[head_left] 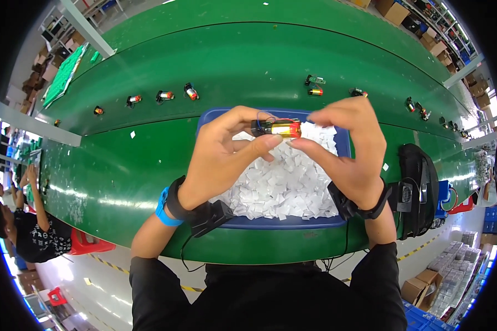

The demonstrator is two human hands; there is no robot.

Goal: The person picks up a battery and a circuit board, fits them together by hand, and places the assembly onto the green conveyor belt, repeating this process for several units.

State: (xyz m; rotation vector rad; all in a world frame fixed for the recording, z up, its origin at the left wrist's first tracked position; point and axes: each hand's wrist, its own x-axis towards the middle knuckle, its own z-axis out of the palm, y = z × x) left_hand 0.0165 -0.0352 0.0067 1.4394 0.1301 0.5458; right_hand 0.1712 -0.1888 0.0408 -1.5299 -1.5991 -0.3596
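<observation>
My left hand [221,149] is closed on a small battery assembly [284,129], pinching it between thumb and fingers. The assembly has a black end, a gold and red wrapped cell, and thin dark wires. At its red end my right hand [350,149] has thumb and index finger apart; the thumb tip is close to the cell, and whether it touches I cannot tell. Below both hands sits a blue tray [345,144] filled with small white paper-like pieces [284,185].
Several similar battery assemblies [191,91] lie spread along the green bench [248,60]. A black bag [417,190] rests right of the tray. Cables hang at the bench's near edge. A person [30,231] in a dark patterned top sits far left.
</observation>
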